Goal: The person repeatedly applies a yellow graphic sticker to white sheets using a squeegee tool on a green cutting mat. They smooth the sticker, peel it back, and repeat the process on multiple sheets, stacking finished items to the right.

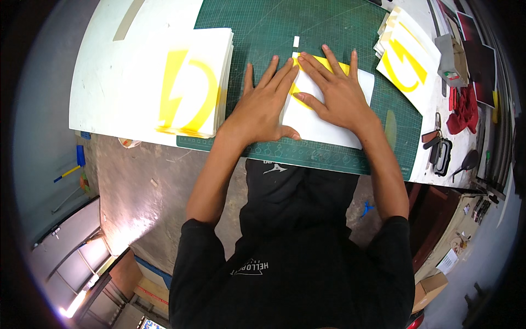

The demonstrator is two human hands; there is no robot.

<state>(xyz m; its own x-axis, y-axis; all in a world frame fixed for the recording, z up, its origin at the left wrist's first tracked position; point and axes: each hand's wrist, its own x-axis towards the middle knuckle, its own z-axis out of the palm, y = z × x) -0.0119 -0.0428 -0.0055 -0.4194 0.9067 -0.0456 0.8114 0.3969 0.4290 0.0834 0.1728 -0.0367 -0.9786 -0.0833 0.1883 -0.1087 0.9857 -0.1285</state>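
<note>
A white worktop (109,82) in a workshop with a bare concrete floor is seen from above, and a green cutting mat (329,33) is laid across its middle. On the mat, at the centre of the view, a white sheet with a yellow cut-out shape (323,123) is lain flat, its long axis running from about 10 o'clock to 4 o'clock. Both hands are pressed palm-down on it. The left hand (263,107) is laid over the sheet's left edge, its fingers held close together and pointed toward 1 o'clock, the thumb stretched along the near edge. The right hand (337,90) is set directly on the sheet, its fingers spread and pointed toward 11 o'clock, so that the fingertips of both hands meet over the yellow part. Nothing is pinched; the sheet is only held down.

A small white strip (296,41) is seen just beyond the fingertips at 12 o'clock. A stack of white sheets with yellow shapes (186,82) is placed at 9 o'clock, and a smaller fanned stack (408,63) at 2 o'clock. A red cloth (466,109) and a bunch of keys (438,145) are placed at 3 o'clock.
</note>
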